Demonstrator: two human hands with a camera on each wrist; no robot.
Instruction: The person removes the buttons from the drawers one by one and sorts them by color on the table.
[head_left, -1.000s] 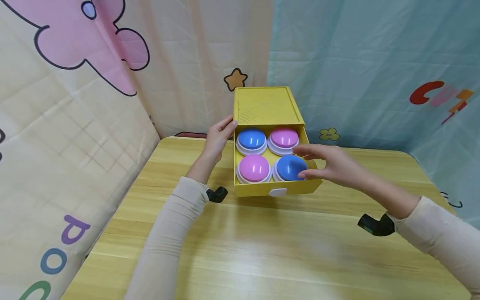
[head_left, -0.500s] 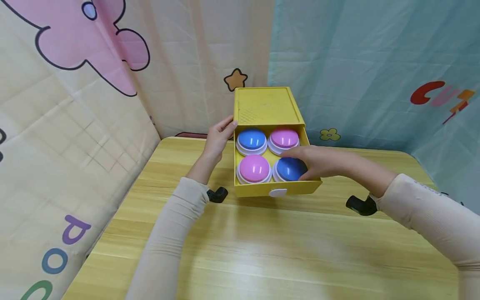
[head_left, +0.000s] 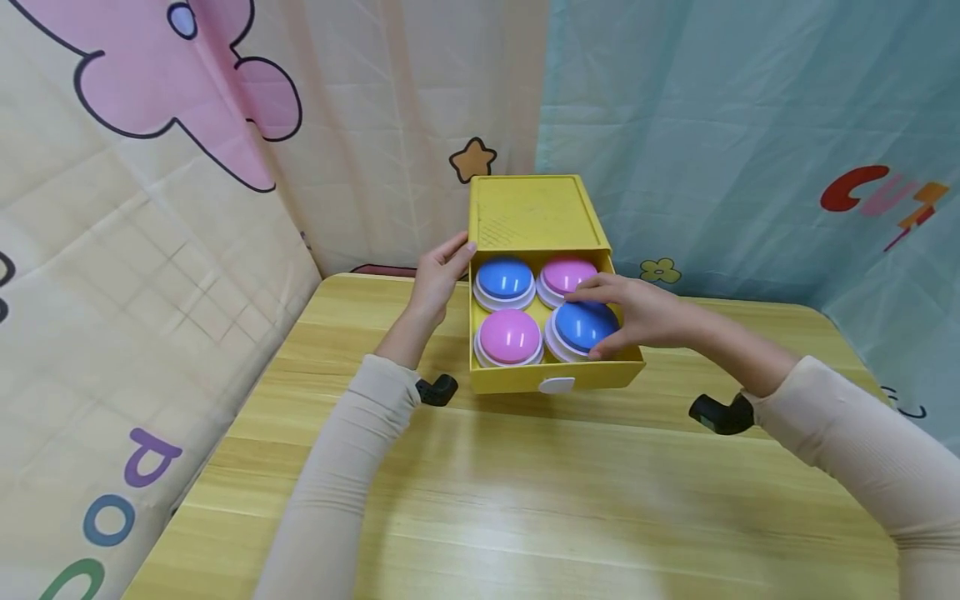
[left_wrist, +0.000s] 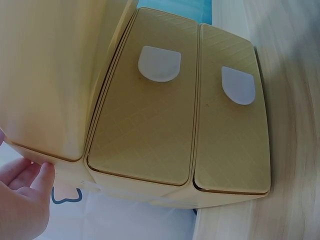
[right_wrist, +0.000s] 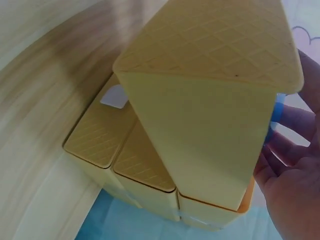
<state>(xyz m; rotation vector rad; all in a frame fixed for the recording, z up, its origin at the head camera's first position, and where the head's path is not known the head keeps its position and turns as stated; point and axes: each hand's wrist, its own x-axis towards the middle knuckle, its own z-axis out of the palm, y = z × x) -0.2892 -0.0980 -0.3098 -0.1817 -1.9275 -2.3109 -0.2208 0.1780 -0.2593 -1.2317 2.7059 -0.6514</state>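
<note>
Right hand (head_left: 652, 315): thumb and fingers clamped across the near blue dome button (head_left: 585, 325), thumb on its near side, fingers on its far side.
Near blue dome button: in the near right corner of the open drawer (head_left: 517, 382); seems a little tilted; whether its base is off the drawer floor, I cannot tell.
Key relation: button directly left of the right palm, between thumb and fingers; round, so no long axis to line up; right hand the nearer, left hand well apart from it.
Left hand (head_left: 435, 279): fingers and thumb resting against the left side of the yellow cabinet (head_left: 532, 208), close to its front edge.
Dome buttons: four; two blue, two pink.
Other places: far blue button (head_left: 504, 277), far left corner; far pink button (head_left: 567, 273), far right; near pink button (head_left: 510, 335), near left.
Drawers: three; top one pulled out, two closed beneath.
White tabs: three, one per drawer front.
Table (head_left: 465, 500): one, cabinet near its far edge.
</note>
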